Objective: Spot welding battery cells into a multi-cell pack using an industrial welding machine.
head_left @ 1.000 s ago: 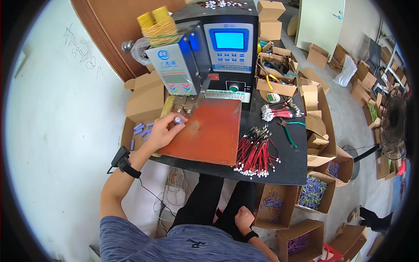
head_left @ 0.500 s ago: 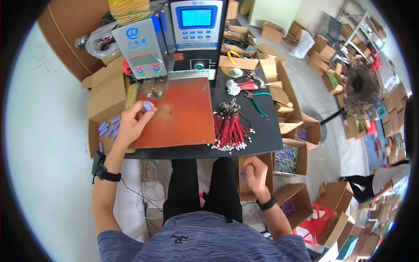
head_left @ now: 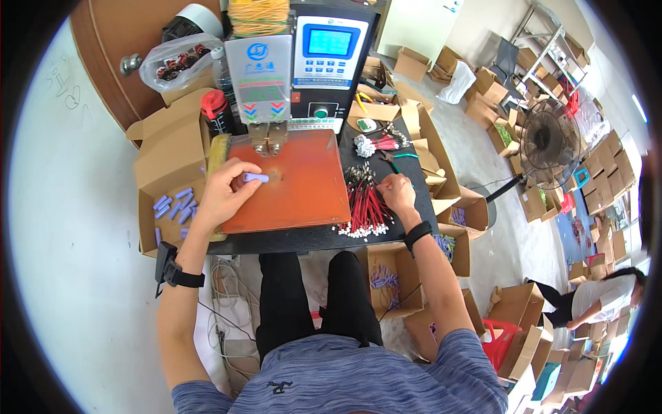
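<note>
My left hand [head_left: 229,190] grips a purple cylindrical battery cell [head_left: 256,178] between thumb and fingers, over the orange-brown mat [head_left: 296,203]. The cell lies nearly level, its outer end pointing right. Above it on the mat's far side are the metal electrode tips [head_left: 267,146] of a spot welder [head_left: 259,79]; the cell is apart from them. My right hand [head_left: 398,195] is closed at the right edge of a pile of red wire leads [head_left: 365,207] with white connectors. Its fingertips meet the pile, and what they pinch is too small to make out.
Left of the mat stands an open carton [head_left: 148,219] with several purple cells. A red-lidded bottle [head_left: 216,114] is behind it. More leads [head_left: 376,143] and green-handled pliers [head_left: 390,163] lie beyond my right hand. Cartons [head_left: 441,172] line the table's right side; a fan [head_left: 552,141] stands farther right.
My right hand has risen from beside the table's front edge to the pile of red leads. The cell in my left hand has tipped from upright to nearly level and moved slightly right.
</note>
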`<state>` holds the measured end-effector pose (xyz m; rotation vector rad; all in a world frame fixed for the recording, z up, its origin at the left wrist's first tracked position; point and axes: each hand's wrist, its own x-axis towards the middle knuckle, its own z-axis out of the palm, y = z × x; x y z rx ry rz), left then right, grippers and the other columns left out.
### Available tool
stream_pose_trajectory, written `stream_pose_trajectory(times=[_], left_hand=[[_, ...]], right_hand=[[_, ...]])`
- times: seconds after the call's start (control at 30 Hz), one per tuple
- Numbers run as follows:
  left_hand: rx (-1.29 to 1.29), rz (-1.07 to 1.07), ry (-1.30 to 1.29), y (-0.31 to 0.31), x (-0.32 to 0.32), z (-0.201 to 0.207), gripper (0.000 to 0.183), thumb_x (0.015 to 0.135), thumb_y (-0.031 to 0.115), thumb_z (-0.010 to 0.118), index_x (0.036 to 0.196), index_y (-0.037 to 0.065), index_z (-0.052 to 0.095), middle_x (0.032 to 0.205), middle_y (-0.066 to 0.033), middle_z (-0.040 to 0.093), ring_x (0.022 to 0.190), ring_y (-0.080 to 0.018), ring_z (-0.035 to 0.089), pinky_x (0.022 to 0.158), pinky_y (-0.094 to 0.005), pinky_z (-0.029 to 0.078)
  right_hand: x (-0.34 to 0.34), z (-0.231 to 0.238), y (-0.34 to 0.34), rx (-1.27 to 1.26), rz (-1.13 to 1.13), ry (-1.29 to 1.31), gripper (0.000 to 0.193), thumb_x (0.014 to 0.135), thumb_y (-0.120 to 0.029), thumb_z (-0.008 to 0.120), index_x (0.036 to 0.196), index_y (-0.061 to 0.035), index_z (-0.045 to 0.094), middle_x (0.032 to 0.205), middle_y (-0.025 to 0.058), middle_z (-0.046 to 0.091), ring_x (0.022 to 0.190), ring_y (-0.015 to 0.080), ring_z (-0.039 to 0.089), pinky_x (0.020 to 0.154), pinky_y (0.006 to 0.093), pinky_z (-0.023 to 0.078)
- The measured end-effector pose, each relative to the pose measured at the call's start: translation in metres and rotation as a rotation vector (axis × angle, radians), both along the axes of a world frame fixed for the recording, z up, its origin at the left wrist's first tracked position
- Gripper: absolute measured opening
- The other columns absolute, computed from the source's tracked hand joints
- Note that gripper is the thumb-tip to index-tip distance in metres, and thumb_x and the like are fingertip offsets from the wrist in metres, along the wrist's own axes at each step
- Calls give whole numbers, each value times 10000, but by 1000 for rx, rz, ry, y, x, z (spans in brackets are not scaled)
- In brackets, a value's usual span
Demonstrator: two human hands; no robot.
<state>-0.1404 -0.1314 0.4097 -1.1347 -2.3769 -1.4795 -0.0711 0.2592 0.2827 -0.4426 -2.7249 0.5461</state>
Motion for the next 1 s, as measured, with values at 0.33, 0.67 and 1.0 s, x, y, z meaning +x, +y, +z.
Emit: stream_pose_trajectory(times=[0.33, 0.67, 1.0], left_hand=[[26, -75, -164, -10, -9, -2, 150, 789, 32, 662, 937, 50, 649, 790, 34, 540, 638, -36, 449, 572, -197, 373], [94, -114, -220, 7, -29, -14, 174, 769, 111, 717, 904, 21, 655, 767, 32, 572, 652, -29, 481, 571, -198, 391], [100, -138, -157, 5, -29, -12, 253, 756, 132, 725, 993, 53, 684, 890, -77, 645, 793, -162, 602, 692, -273, 475]], right_hand=[[-3, 36, 22, 136, 97, -68, 89, 761, -46, 554, 824, -43, 616, 819, 190, 651, 793, 396, 624, 722, 457, 496], [8, 112, 4, -20, 12, 44, 153, 753, -185, 641, 789, -44, 687, 707, 120, 670, 660, 236, 662, 623, 337, 505], [-18, 137, -106, -297, 396, 186, 133, 795, -214, 627, 870, -113, 669, 651, 77, 636, 590, 199, 626, 574, 315, 481]])
